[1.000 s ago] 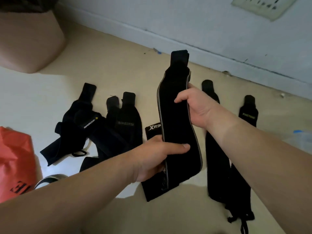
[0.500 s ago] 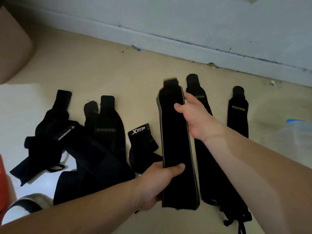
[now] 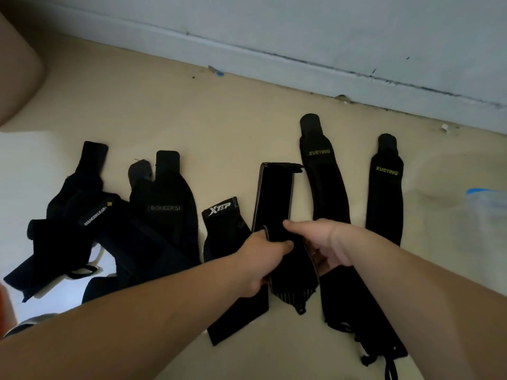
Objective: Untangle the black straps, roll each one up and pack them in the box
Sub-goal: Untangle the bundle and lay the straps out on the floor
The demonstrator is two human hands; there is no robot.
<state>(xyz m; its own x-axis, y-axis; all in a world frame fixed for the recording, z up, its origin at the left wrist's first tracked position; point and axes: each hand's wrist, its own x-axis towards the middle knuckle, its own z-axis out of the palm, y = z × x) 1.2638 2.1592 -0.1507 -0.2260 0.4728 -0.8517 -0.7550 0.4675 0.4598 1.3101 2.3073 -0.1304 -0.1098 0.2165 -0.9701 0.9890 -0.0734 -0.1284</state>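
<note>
The left grip is clamped round the grey-edged strap a little above its striped near end, thumb across the face. The right grip pinches the same strap's right edge, forefinger laid over the face and the other fingers curled beneath. Beyond both grips the strap runs out flat on the floor, its far tip folded over. Held at the near end like this, it seems stretched straight so that a roll can start here and travel away from the hands.

Just right of the right grip lie two XUEYING straps, side by side and apart, probably already sorted out. Just left of the left grip sits the XTEP strap, then the BOKEERSI strap, and farther left a tangled heap not yet separated. Far to the right is a blurred translucent container with a blue rim; whether it is the box I cannot tell. No strap is rolled yet.
</note>
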